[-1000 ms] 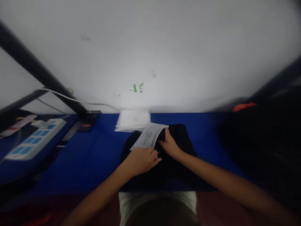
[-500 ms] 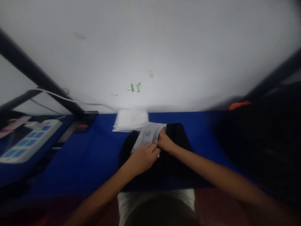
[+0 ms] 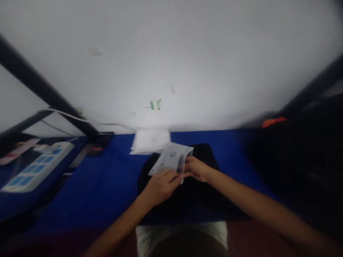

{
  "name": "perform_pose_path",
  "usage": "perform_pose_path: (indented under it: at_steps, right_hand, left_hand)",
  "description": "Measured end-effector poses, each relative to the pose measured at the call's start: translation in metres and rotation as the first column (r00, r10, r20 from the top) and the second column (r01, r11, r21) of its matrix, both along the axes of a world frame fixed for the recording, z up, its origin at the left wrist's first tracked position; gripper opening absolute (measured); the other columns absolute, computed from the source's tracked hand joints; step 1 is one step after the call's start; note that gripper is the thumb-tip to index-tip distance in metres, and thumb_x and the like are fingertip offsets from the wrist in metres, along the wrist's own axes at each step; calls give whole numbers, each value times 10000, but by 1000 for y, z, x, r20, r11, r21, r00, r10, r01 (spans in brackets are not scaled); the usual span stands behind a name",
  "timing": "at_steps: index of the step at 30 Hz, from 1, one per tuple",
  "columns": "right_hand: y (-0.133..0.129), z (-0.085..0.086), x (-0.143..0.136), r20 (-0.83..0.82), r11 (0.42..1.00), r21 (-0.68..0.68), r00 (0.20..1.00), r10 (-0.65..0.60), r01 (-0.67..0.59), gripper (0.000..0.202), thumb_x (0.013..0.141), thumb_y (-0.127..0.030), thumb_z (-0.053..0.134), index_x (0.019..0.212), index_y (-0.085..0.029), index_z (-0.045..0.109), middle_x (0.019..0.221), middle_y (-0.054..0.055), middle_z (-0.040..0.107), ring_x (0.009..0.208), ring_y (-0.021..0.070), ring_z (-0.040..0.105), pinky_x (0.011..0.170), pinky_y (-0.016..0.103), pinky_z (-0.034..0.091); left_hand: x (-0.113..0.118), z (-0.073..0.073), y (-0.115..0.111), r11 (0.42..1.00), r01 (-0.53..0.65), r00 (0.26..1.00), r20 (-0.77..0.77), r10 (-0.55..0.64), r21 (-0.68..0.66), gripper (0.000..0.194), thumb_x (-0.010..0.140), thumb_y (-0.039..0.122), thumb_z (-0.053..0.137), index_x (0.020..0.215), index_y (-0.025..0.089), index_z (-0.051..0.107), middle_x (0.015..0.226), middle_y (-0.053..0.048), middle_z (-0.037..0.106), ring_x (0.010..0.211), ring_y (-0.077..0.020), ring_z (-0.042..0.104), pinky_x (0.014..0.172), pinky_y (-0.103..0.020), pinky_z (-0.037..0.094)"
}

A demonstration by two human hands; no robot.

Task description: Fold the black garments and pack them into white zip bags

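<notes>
A translucent plastic bag (image 3: 170,155) with dark printing lies slanted over a folded black cloth (image 3: 206,153). My left hand (image 3: 162,185) pinches the bag's near edge between thumb and fingers. At the bag's right end, where its edge stands a little apart, is my right hand (image 3: 197,168); its fingers are bent and touch the edge near my left fingertips. Whether they grip the plastic is too blurred to tell. Behind the bag, a stack of similar clear bags (image 3: 151,140) rests against the wall.
A blue-covered table (image 3: 93,192) runs along a pale wall (image 3: 214,64). On the left are a white power strip (image 3: 40,166) and a white cable (image 3: 107,123). A large black mass (image 3: 302,153) stands right, with an orange item (image 3: 273,122) behind it.
My right hand has drawn back to the right from the bag's end, and its fingers have spread slightly. The bag's right edge now looks more lifted. The view has shifted slightly.
</notes>
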State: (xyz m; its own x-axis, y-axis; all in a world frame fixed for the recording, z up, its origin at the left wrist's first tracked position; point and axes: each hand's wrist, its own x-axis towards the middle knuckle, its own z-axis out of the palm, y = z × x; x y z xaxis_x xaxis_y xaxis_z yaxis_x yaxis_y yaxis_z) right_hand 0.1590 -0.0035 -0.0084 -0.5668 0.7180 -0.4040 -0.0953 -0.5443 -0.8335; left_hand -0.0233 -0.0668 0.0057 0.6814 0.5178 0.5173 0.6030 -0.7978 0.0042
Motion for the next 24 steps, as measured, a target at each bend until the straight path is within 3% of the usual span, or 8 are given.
perform_pose_path:
  at_steps: [4,7,8,10,12,15,19,24]
  right_hand:
    - [-1,3,-5,2,994,89,997,71,-71,158,752,-216,711,858,-122,643,787,65,709,721,167,698,706,291,588]
    - [-3,19,8,258,897,414,965,48,-155,159,832,-288,639,872,-135,624,737,45,677,694,178,681,686,323,573]
    - [-5,25,14,367,783,593,929,-54,-189,164,856,-299,611,904,-143,627,752,47,673,691,179,668,676,327,562]
    - [-10,34,23,479,425,833,846,-235,-354,211,889,-297,569,1032,-153,628,886,85,682,783,200,653,724,349,538]
    - [-17,37,26,500,84,863,819,-283,-498,281,917,-297,537,1156,-162,599,1000,118,669,860,212,634,737,343,520]
    - [-25,34,20,476,-229,804,824,-307,-549,281,969,-213,433,1204,-164,577,912,102,666,769,187,604,630,300,490]
    - [-27,38,8,430,-469,689,833,-349,-552,271,962,-99,366,1057,-129,618,742,70,623,646,183,533,516,311,403]
    - [-21,50,6,470,-493,652,817,-333,-576,264,964,-112,364,931,-155,623,740,64,597,637,172,501,514,320,335]
  left_hand:
    - [-5,3,-1,1000,-7,1000,16,7,-18,158,932,115,497,882,159,639,784,-27,628,707,-153,545,618,-276,433]
    - [-13,5,-1,999,-39,998,40,39,-19,156,922,110,511,837,156,633,767,-25,626,700,-152,544,600,-272,430]
    - [-15,6,-1,999,-53,997,53,54,-12,151,916,106,517,830,155,632,765,-26,626,698,-153,544,593,-271,429]
    - [-19,8,-1,997,-73,993,94,73,2,137,906,92,521,856,151,635,777,-32,633,709,-156,553,601,-270,442]
    - [-22,9,-1,997,-75,988,137,74,4,151,898,69,509,919,143,639,811,-46,643,742,-161,568,642,-275,470]
    - [-23,12,-1,998,-63,981,185,58,17,182,883,44,494,952,135,635,806,-57,637,751,-168,567,673,-287,491]
    - [-24,16,-1,997,-66,973,223,57,33,155,869,59,514,932,140,630,787,-60,635,734,-170,578,674,-294,508]
    - [-29,15,-3,997,-52,957,287,31,64,203,869,66,474,974,161,620,809,-71,660,750,-172,621,696,-299,534]
